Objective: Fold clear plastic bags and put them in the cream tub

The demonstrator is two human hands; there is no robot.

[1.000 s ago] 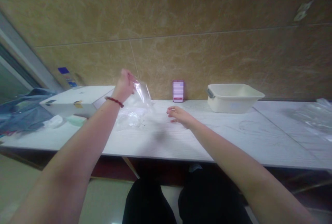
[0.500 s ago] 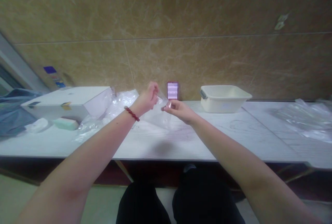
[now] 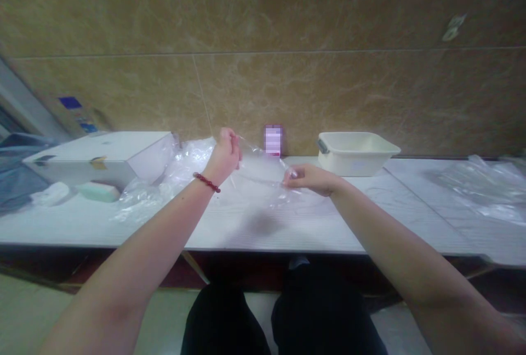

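Note:
A clear plastic bag (image 3: 261,177) stretches between my two hands above the white table (image 3: 320,229). My left hand (image 3: 226,149), with a red bead bracelet (image 3: 206,181) at its wrist, pinches the bag's left edge. On the other side my right hand (image 3: 306,177) grips the right part of the bag, its thumb and fingers closed on the film. Behind the bag a phone (image 3: 273,140) with a lit screen leans upright against the wall.
A cream plastic tub (image 3: 355,155) stands right of the phone. Several clear bags lie far right (image 3: 489,185), and a pile of clear film (image 3: 164,185) lies left. Beyond that pile are a white box (image 3: 98,152), a pale green block (image 3: 98,192) and blue cloth (image 3: 18,174).
My right hand has moved right, away from my left, spreading the plastic bag wider between them. My left hand has shifted slightly left and up.

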